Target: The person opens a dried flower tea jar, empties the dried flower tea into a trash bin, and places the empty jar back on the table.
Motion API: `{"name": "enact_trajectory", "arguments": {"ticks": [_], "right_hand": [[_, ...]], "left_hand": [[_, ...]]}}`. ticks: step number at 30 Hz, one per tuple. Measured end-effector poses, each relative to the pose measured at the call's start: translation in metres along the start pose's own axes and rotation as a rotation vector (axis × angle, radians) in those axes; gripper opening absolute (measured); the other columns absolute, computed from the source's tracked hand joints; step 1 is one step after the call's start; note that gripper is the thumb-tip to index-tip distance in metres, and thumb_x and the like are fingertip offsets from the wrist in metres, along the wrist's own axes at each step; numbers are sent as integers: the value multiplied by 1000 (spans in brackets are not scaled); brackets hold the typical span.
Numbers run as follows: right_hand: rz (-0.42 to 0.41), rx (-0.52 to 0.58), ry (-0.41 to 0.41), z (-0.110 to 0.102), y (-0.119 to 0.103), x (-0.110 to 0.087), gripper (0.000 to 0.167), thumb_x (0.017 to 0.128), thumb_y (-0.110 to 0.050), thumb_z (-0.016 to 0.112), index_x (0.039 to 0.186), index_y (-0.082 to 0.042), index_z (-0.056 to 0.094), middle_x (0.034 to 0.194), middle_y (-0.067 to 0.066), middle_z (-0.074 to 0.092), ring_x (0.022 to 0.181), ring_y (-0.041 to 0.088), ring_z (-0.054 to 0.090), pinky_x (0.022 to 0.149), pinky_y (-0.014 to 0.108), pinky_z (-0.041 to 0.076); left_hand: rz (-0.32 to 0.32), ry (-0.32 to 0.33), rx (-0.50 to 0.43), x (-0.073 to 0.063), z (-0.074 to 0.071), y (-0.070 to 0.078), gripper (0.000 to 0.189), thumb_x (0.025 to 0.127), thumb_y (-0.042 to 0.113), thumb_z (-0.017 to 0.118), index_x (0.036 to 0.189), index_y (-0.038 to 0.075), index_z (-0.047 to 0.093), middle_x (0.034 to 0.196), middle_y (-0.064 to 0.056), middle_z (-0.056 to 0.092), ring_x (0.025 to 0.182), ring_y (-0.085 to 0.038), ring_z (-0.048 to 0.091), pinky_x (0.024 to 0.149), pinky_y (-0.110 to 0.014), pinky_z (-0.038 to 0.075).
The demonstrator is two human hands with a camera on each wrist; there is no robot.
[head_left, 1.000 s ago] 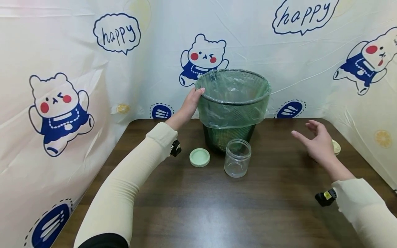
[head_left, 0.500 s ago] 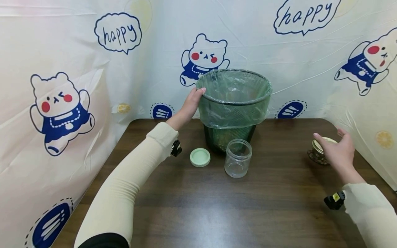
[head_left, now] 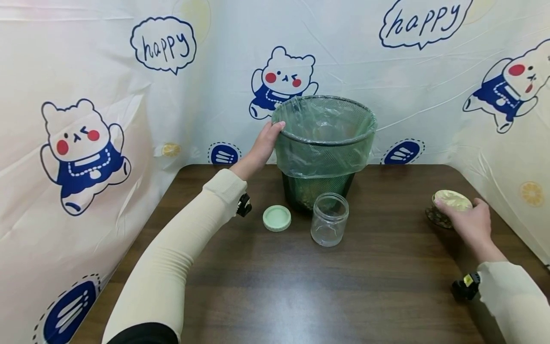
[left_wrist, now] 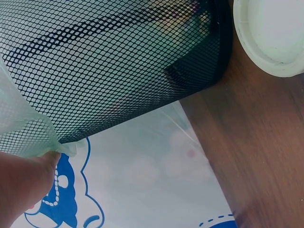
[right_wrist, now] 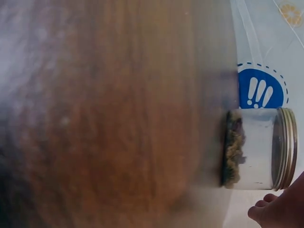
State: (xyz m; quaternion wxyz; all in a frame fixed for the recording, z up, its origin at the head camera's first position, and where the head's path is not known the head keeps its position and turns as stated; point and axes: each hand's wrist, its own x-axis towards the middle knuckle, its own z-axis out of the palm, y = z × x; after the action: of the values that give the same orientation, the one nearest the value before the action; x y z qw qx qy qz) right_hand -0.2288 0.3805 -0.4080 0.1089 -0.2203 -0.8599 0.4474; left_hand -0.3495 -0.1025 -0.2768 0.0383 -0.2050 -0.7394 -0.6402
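My left hand (head_left: 262, 145) grips the rim of a mesh wastebasket (head_left: 318, 186) lined with a green plastic bag (head_left: 323, 160). Toward the right, my right hand (head_left: 470, 222) holds a glass jar (head_left: 439, 218) near its gold lid (head_left: 453, 199), the thumb at the lid's left side. In the right wrist view the jar (right_wrist: 256, 152) has brownish dried bits at its bottom, and the fingers (right_wrist: 268, 209) show beside the lid. An uncovered clear jar (head_left: 329, 222) stands upright before the wastebasket. Left of it lies a pale green lid (head_left: 277, 218).
The brown wooden table (head_left: 283, 286) runs up to a patterned curtain (head_left: 206, 95) behind and at both sides. The wastebasket stands near the table's far edge. Black wrist cameras (head_left: 466, 286) sit on the cream sleeves.
My right hand has moved right and down onto the gold-lidded jar, whose lid now tips more toward the view. The left hand and wastebasket have stayed put.
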Motion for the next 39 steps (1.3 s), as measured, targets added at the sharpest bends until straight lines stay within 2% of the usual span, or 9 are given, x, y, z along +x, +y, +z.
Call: {"name": "enact_trajectory", "arguments": {"ticks": [4, 7, 10, 14, 19, 24, 32, 39], "right_hand": [[14, -19, -8, 2, 6, 1, 112, 83, -54, 67, 147, 14, 5, 150, 36, 14, 135, 49, 20, 107, 59, 22], [-4, -50, -5, 5, 11, 1, 108, 82, -53, 70, 145, 16, 17, 145, 36, 27, 129, 47, 31, 99, 58, 30], [-31, -70, 3, 8, 15, 1, 100, 80, -51, 74, 141, 15, 30, 138, 34, 39, 120, 44, 40, 88, 46, 38], [-44, -86, 20, 11, 18, 2, 91, 78, -49, 77, 135, 13, 42, 131, 29, 48, 109, 37, 46, 74, 28, 37], [-10, -89, 11, 12, 15, 2, 91, 79, -45, 77, 136, 15, 39, 130, 29, 46, 98, 33, 44, 67, 26, 37], [18, -81, -6, 12, 14, 3, 90, 80, -42, 77, 135, 16, 37, 128, 30, 45, 96, 33, 43, 63, 25, 38], [28, -71, -10, 12, 14, 3, 88, 80, -41, 77, 135, 16, 37, 131, 29, 43, 103, 34, 43, 69, 24, 36], [27, -51, -3, 12, 13, 2, 86, 80, -41, 77, 135, 14, 39, 130, 26, 45, 102, 32, 43, 69, 24, 36]], "left_hand": [[-18, 8, 6, -1, 0, 1, 59, 98, 41, 40, 142, 2, 36, 131, -17, 47, 117, -18, 46, 102, -34, 34], [-17, 6, 5, -1, 1, 1, 58, 98, 40, 40, 142, 2, 36, 132, -17, 46, 117, -18, 45, 103, -34, 33], [-18, 8, 5, 0, 1, 1, 56, 99, 39, 40, 140, 1, 37, 130, -17, 47, 116, -18, 46, 102, -34, 34], [-23, 13, 13, 0, 1, 2, 55, 99, 39, 40, 137, 0, 39, 128, -18, 47, 114, -19, 46, 101, -34, 34], [-33, 20, 19, -1, 1, 2, 57, 98, 41, 41, 139, 1, 38, 129, -17, 48, 116, -19, 46, 102, -34, 34], [-33, 18, 17, -1, 1, 3, 56, 99, 39, 40, 140, 1, 38, 131, -17, 48, 118, -19, 46, 103, -35, 33], [-44, 22, 19, -1, 1, 3, 53, 100, 37, 40, 140, 1, 38, 132, -17, 47, 118, -19, 45, 103, -35, 33], [-24, 7, 12, -1, 0, 3, 54, 100, 35, 40, 142, 1, 38, 133, -19, 48, 119, -21, 46, 103, -35, 34]]}}
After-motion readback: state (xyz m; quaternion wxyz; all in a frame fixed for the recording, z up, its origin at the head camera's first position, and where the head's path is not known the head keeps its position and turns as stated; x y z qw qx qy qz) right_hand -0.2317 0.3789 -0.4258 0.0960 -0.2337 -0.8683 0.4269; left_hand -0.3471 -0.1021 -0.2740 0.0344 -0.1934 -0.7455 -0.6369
